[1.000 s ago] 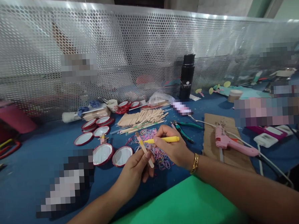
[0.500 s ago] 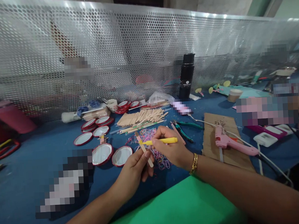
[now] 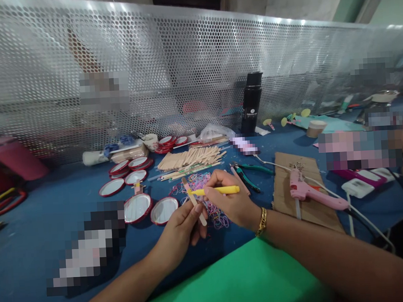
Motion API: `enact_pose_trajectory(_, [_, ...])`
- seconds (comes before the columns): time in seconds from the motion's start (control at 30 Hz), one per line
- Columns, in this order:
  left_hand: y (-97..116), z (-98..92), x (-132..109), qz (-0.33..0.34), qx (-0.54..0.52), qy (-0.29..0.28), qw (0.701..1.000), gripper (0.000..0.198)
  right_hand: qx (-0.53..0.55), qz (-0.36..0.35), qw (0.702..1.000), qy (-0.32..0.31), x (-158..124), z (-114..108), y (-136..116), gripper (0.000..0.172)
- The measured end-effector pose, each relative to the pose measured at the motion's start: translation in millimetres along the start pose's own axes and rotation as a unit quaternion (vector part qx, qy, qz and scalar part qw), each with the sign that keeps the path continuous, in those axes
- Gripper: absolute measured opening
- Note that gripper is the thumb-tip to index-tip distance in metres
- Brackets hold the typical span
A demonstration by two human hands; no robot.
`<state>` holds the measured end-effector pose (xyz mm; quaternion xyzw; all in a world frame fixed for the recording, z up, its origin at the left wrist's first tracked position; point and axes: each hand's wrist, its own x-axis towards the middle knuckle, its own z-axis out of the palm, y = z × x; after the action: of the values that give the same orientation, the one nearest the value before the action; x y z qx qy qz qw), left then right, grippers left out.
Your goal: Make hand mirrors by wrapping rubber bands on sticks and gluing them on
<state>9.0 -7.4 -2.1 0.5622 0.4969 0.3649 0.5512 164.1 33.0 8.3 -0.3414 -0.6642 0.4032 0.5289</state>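
Yellow marker (image 3: 224, 190) on wooden stick (image 3: 194, 202), both in hand

Stick is held up off the table, in front of a loose heap of coloured bands (image 3: 219, 218), tilted with its far end to the left. Far end brownish, then pink, then yellow where the marker sits; near end bare wood. Marker lies roughly level, tip at the stick's yellow part, looks to be touching.

Left hand (image 3: 181, 225): pinching the stick's lower half, thumb on top, fingers curled below. Right hand (image 3: 236, 208): pen grip on the marker, fingers closed round the barrel. Gold bracelet (image 3: 262, 221) on that wrist.

Left of the heap: two red-rimmed lids (image 3: 164, 211) side by side, pale insides up, more lids behind. Behind the heap: pile of flat wooden sticks (image 3: 188, 158). Right of it: green-handled cutters (image 3: 256, 167), then a pink glue gun (image 3: 312, 195) on cardboard (image 3: 282, 183).

Further out: black bottle (image 3: 252, 105) upright, near the perforated metal screen (image 3: 183, 57). Green sheet (image 3: 245, 275) at the near edge, under the right forearm. Table (image 3: 24, 250) is blue. Patches left and right pixelated, can't identify contents.
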Motion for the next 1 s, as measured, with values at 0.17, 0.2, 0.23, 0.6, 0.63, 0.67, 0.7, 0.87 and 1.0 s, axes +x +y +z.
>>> enact_pose_trajectory(0.17, [0.7, 0.6, -2.2, 0.004, -0.001, 0.003, 1.000, 0.037, -0.008, 0.003, 1.000, 0.003, -0.2, 0.0, -0.5, 0.010])
enact_pose_trajectory(0.2, [0.8, 0.8, -2.4, 0.004, -0.002, 0.003, 1.000, 0.037, -0.005, 0.002, 1.000, 0.005, -0.2, 0.0, -0.4, 0.010])
enact_pose_trajectory(0.23, [0.7, 1.1, -2.4, 0.004, -0.002, 0.002, 1.000, 0.038, -0.003, -0.002, 1.000, 0.005, -0.3, 0.0, -0.4, 0.010])
enact_pose_trajectory(0.6, [2.0, 1.6, -1.7, 0.001, -0.009, 0.006, 1.000, 0.038, -0.012, -0.024, 1.000, -0.003, -0.5, 0.1, -0.4, 0.011])
enact_pose_trajectory(0.63, [2.4, 1.7, -1.8, 0.000, -0.009, 0.008, 1.000, 0.038, -0.009, -0.022, 1.000, -0.007, -0.6, 0.1, -0.6, 0.011])
enact_pose_trajectory(0.67, [2.6, 1.8, -1.9, 0.000, -0.008, 0.010, 1.000, 0.038, -0.009, -0.018, 1.000, -0.007, -0.7, 0.0, -0.9, 0.011])
enact_pose_trajectory(0.7, [2.6, 1.8, -1.9, -0.001, -0.007, 0.012, 1.000, 0.038, -0.012, -0.015, 1.000, -0.004, -0.7, 0.0, -1.1, 0.011])
enact_pose_trajectory(0.87, [1.1, 1.9, -2.4, -0.001, -0.010, 0.009, 1.000, 0.039, -0.022, -0.029, 0.999, -0.004, -0.8, -0.1, -1.2, 0.012])
enact_pose_trajectory(1.0, [2.1, 2.2, -3.2, 0.001, -0.007, 0.012, 1.000, 0.038, -0.016, -0.011, 1.000, -0.004, -0.3, -0.7, -1.2, 0.011])
